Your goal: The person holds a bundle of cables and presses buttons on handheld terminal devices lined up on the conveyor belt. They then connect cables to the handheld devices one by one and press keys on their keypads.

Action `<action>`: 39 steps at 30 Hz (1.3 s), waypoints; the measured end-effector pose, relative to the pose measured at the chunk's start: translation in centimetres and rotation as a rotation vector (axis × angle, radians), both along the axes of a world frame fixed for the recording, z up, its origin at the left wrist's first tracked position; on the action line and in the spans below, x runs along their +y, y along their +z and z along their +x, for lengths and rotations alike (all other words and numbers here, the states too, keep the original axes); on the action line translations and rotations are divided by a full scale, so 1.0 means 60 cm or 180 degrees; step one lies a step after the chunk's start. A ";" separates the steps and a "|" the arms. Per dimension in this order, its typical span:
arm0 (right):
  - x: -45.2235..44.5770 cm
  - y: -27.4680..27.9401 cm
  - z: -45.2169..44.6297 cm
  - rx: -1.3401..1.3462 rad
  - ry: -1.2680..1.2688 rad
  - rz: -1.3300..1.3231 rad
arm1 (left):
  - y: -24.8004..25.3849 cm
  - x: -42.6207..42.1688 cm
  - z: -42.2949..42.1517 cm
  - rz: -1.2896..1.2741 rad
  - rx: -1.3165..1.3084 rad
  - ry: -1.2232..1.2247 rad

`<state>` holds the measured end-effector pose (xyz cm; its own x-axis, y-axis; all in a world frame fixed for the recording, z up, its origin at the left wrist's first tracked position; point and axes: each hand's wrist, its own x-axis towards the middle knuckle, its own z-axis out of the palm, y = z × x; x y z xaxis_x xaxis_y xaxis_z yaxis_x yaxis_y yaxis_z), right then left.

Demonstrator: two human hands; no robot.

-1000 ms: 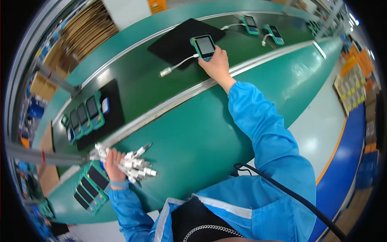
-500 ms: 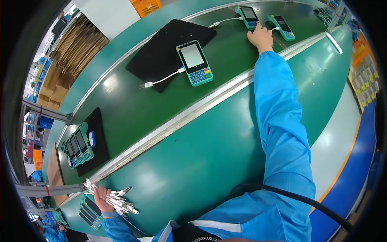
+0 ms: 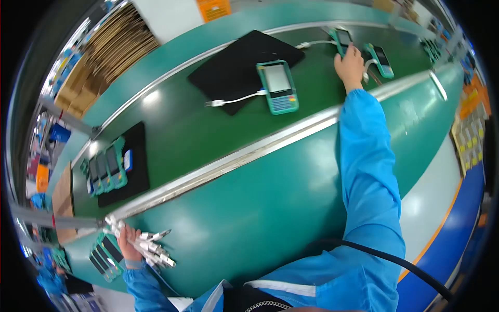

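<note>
My left hand (image 3: 130, 243) is closed around a bundle of short white USB cables (image 3: 150, 248) low at the left, with plugs sticking out on both sides. Stretched far forward, my right hand (image 3: 350, 66) grips the lower end of a green payment terminal (image 3: 343, 39), which looks slightly tilted; a white cable (image 3: 316, 43) runs from its left side. Just right of that hand lies a second payment terminal (image 3: 381, 61) with a white cable. Another payment terminal (image 3: 279, 87), screen lit, rests partly on a black mat (image 3: 234, 70), its white cable (image 3: 236, 100) plugged in at the side.
Several terminals (image 3: 107, 169) stand in a row on a black mat (image 3: 136, 164) at the left. More terminals (image 3: 106, 257) lie beside my left hand. A metal rail (image 3: 249, 151) separates the dark green belt from the near table edge. A black cable (image 3: 390, 255) crosses my right sleeve.
The view has shifted, so the scene sits further right and lower. My right hand has closed on the far terminal, which now appears turned and tilted. My left hand still holds the cables.
</note>
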<state>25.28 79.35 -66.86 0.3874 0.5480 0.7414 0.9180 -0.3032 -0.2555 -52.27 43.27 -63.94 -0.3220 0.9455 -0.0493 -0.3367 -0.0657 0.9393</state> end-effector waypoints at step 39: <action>-0.485 0.067 -1.080 0.1631 0.4398 -0.0828 | 0.003 -0.017 -0.055 0.0161 -0.0588 -0.0248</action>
